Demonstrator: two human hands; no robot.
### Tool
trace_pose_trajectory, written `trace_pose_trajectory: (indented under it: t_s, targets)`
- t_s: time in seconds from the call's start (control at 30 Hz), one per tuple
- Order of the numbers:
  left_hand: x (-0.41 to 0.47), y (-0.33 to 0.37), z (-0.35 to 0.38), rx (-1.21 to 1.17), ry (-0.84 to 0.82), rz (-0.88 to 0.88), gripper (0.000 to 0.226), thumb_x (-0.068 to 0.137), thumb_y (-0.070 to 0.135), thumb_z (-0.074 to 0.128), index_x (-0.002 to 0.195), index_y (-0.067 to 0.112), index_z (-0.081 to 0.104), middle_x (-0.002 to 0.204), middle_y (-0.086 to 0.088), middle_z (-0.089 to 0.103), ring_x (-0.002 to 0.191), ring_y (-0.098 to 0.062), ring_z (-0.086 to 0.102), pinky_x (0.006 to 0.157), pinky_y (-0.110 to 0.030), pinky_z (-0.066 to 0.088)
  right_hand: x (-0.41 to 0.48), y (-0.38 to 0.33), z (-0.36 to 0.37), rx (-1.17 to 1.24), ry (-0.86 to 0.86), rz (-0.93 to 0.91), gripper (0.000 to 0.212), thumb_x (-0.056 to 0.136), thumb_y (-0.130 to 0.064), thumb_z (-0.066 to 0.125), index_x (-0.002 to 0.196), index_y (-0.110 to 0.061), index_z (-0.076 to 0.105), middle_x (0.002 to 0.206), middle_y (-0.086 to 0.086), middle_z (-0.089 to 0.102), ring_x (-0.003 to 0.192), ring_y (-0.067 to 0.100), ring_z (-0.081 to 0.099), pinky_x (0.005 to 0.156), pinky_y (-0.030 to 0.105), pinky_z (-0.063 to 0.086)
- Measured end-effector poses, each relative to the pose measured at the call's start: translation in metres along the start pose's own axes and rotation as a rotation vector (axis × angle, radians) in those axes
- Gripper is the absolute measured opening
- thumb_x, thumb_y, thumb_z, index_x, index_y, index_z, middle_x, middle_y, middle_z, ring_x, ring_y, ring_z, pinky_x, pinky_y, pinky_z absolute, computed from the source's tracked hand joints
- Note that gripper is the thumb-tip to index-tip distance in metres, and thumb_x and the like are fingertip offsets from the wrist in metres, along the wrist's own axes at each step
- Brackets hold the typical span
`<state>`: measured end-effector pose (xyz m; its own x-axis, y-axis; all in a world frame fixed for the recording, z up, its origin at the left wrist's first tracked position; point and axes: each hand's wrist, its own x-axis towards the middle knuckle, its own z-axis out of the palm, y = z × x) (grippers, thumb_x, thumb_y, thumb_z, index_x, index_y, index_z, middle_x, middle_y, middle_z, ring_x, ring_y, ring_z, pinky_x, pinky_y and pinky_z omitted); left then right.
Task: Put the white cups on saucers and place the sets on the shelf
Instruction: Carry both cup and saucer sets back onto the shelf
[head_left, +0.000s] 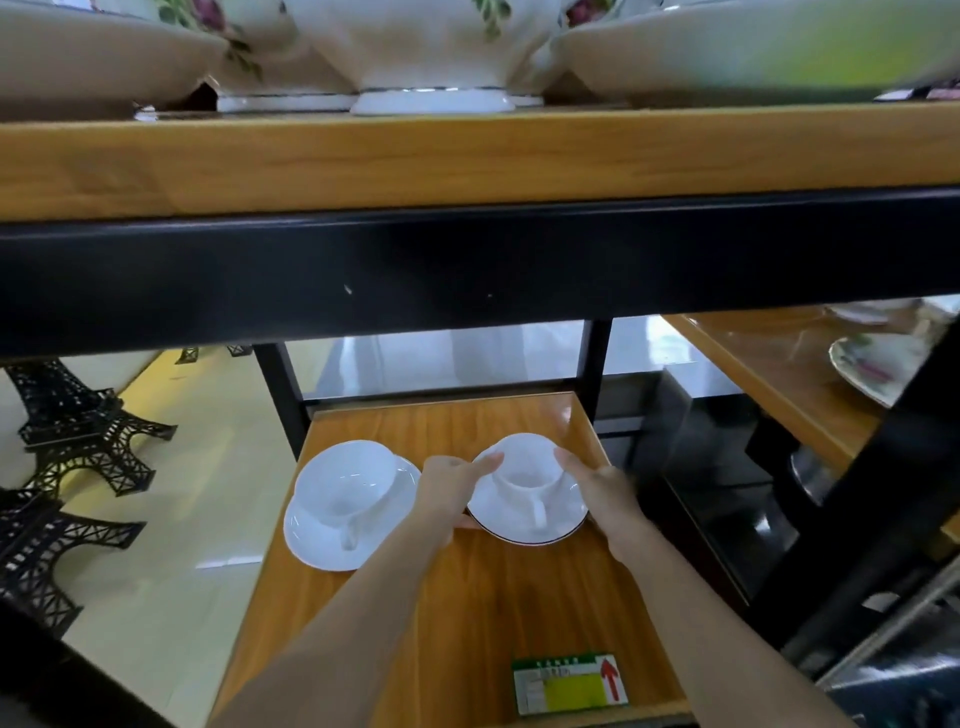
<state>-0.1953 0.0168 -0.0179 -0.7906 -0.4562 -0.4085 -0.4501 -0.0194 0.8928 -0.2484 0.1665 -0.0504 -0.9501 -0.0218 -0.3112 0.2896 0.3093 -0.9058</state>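
Two white cup-and-saucer sets are on the lower wooden shelf (467, 597). The left cup (345, 483) stands on its saucer (317, 540), untouched. The right cup (527, 470) stands on a saucer (561, 512) with a thin dark rim line. My left hand (449, 488) grips this saucer's left edge, index finger reaching to the cup's rim. My right hand (597, 491) holds the saucer's right side, fingers touching the cup. Whether the saucer rests on the shelf or hovers just above it, I cannot tell.
An upper wooden shelf (467, 161) with a black frame carries floral bowls (431, 52). Black Eiffel Tower models (78, 426) stand at the left. A green-yellow price label (569, 683) sits on the shelf's front edge. Another shelf with a floral plate (872, 369) lies right.
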Motion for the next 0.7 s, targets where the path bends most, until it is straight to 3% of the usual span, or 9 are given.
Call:
trace_pose_trajectory:
  t_s: [0.1,0.2,0.23,0.33,0.4,0.53,0.7]
  targets:
    - [0.0,0.0,-0.001,0.019,-0.025,0.002,0.054,0.083,0.038,0.068,0.124,0.007,0.052,0.113,-0.006,0.053,0.115,-0.032,0.052,0.081,-0.041,0.054,0.001,0.001,-0.002,-0.028,-0.018,-0.002,0.056,0.082,-0.06,0.054,0.109,-0.011,0.059,0.104,0.009,0.063,0.097,0.022,0.059,0.077,0.031,0.047]
    - [0.0,0.001,-0.004,0.082,-0.034,0.047,0.051,0.085,0.052,0.059,0.11,0.007,0.058,0.105,-0.006,0.058,0.102,-0.026,0.056,0.083,-0.038,0.05,-0.005,-0.005,-0.007,-0.077,0.042,-0.104,0.05,0.086,-0.058,0.048,0.087,-0.008,0.057,0.081,0.007,0.057,0.076,0.016,0.055,0.065,0.027,0.041]
    - [0.0,0.0,-0.004,0.102,-0.005,0.098,0.05,0.086,0.055,0.053,0.105,0.008,0.059,0.104,-0.007,0.059,0.098,-0.023,0.056,0.083,-0.036,0.047,-0.009,-0.007,-0.009,-0.081,0.093,-0.164,0.05,0.088,-0.057,0.046,0.087,-0.008,0.056,0.081,0.007,0.056,0.076,0.016,0.054,0.065,0.027,0.04]
    - [-0.006,-0.003,-0.003,0.032,0.093,0.214,0.049,0.094,0.049,0.043,0.116,0.008,0.059,0.109,-0.003,0.058,0.103,-0.019,0.052,0.087,-0.033,0.038,-0.023,-0.01,-0.013,-0.027,0.16,-0.276,0.055,0.092,-0.053,0.042,0.108,-0.004,0.061,0.099,0.015,0.064,0.099,0.027,0.061,0.083,0.037,0.048]
    - [-0.01,-0.007,-0.002,-0.04,0.067,0.215,0.045,0.095,0.05,0.039,0.107,0.012,0.06,0.108,-0.004,0.062,0.101,-0.019,0.053,0.087,-0.033,0.036,-0.029,-0.011,-0.013,0.012,0.12,-0.259,0.06,0.094,-0.05,0.04,0.111,0.004,0.061,0.111,0.024,0.064,0.107,0.034,0.059,0.092,0.042,0.047]
    - [-0.014,-0.011,0.002,-0.083,0.035,0.169,0.058,0.094,0.053,0.038,0.121,0.007,0.06,0.122,-0.01,0.066,0.115,-0.023,0.056,0.105,-0.04,0.035,-0.031,-0.005,-0.007,0.063,0.019,-0.222,0.056,0.092,-0.054,0.037,0.116,-0.012,0.065,0.121,0.007,0.066,0.115,0.022,0.058,0.095,0.033,0.038]
    - [-0.018,-0.01,0.006,-0.105,0.018,0.2,0.054,0.095,0.05,0.039,0.119,0.007,0.062,0.123,-0.01,0.066,0.113,-0.022,0.057,0.102,-0.037,0.036,-0.034,-0.002,-0.007,0.11,0.029,-0.235,0.05,0.094,-0.051,0.037,0.114,-0.016,0.066,0.119,0.003,0.066,0.111,0.018,0.058,0.092,0.031,0.038]
